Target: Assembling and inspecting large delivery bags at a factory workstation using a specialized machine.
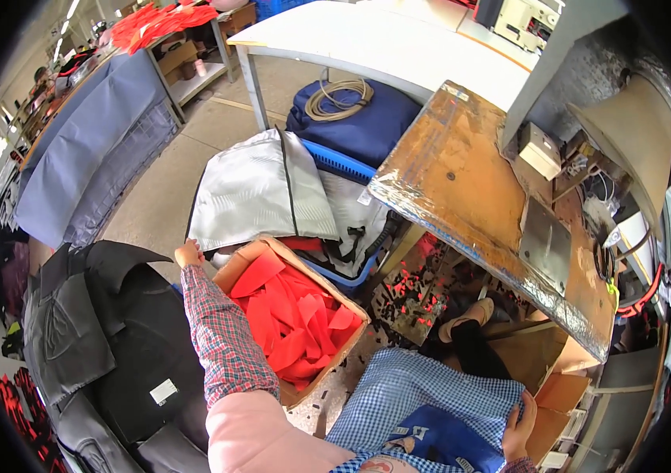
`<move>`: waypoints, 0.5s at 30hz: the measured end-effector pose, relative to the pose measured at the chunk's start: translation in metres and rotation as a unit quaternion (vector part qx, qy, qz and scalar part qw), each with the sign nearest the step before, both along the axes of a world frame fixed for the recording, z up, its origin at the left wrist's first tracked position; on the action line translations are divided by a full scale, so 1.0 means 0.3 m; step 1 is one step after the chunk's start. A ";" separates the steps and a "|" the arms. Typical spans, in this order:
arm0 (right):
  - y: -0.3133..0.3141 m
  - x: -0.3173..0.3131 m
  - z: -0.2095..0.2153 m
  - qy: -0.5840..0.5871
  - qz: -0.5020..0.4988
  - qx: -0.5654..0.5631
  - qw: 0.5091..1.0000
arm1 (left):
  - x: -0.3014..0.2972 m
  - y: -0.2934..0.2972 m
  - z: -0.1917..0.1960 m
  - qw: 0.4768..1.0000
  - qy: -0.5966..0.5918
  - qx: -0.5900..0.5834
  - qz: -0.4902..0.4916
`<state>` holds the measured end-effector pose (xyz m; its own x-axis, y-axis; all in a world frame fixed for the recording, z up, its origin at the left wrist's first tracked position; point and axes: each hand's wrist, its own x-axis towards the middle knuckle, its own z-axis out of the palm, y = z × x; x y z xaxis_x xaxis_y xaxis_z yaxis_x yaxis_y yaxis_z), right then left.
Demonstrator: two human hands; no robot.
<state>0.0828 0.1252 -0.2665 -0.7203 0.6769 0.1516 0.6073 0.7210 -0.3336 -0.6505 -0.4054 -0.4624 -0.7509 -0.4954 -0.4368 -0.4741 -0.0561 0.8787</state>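
Note:
My left hand (189,254) reaches out over the near left corner of a silver-white fabric cover (260,193) with black edging, its fingers closed on the edge. The cover drapes over a blue plastic basket (339,161). Just right of my left forearm stands an open cardboard box (353,306) full of red fabric strips (292,319). At the lower right, my right hand (518,426) is closed at the side edge of the blue checked apron (398,386) over my lap; its fingertips are partly hidden.
Black padded pieces (138,347) lie to the left. A worn wooden workbench (446,158) with a machine stands at the right, with black and red scraps (410,296) beneath. Behind are a white table (375,35) and a dark blue bundle (351,118) topped by a coiled hose (339,100).

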 end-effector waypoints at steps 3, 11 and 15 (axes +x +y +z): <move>0.006 0.020 -0.010 0.009 -0.008 -0.010 1.000 | 0.035 -0.040 -0.049 0.912 -0.073 -0.370 -0.160; 0.000 0.019 0.006 0.004 -0.014 -0.025 1.000 | 0.040 0.025 -0.082 0.986 0.065 0.146 0.056; 0.001 0.004 0.010 -0.006 -0.016 -0.027 0.999 | 0.040 -0.020 -0.083 0.988 0.070 0.109 0.082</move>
<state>0.0840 0.1256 -0.2634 -0.6995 0.7066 0.1065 0.6338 0.6823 -0.3643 -0.6384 -0.4114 -0.4874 -0.7287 -0.5219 -0.4434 -0.3170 -0.3169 0.8939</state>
